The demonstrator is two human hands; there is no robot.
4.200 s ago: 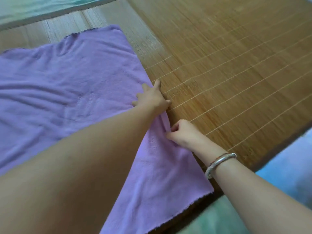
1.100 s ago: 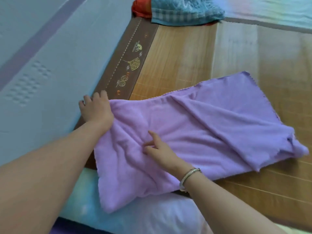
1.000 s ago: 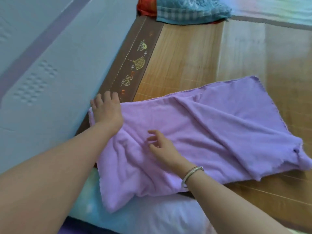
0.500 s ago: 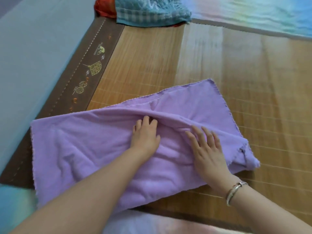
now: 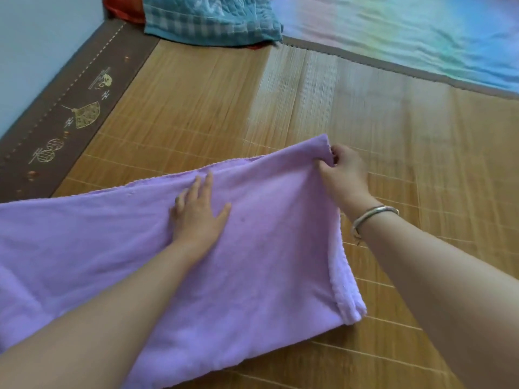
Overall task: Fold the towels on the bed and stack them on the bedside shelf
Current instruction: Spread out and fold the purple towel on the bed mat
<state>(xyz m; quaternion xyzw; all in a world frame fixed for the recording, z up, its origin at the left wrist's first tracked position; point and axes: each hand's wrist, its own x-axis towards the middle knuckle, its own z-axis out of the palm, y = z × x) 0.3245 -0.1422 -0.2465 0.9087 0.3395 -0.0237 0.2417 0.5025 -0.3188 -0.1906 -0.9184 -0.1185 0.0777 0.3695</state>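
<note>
Bamboo mat (image 5: pixel 323 102) is covering the bed, brown border (image 5: pixel 70 108) running along its left edge, pale sheet (image 5: pixel 421 37) showing past the far edge. Purple towel (image 5: pixel 252 262) is lying across the mat's near half, already doubled lengthwise, layered edges showing at its right end, left end running out of view. Teal towel (image 5: pixel 210 18) is sitting bunched at the mat's far left corner over something red (image 5: pixel 120 7), probably waiting its turn. Left hand (image 5: pixel 198 217) is pressing flat on the towel's middle, fingers straight and spread, likely pinning the layers so they are not sliding. Right hand (image 5: pixel 344 171) is pinching the towel's far right corner, fingers curled round the cloth, looking like it is tugging the corner square or readying to bring that end over. A bracelet (image 5: pixel 373 214) is sitting on the right wrist. Shelf is not in view, so stacking looks some way off; fold is partway
</note>
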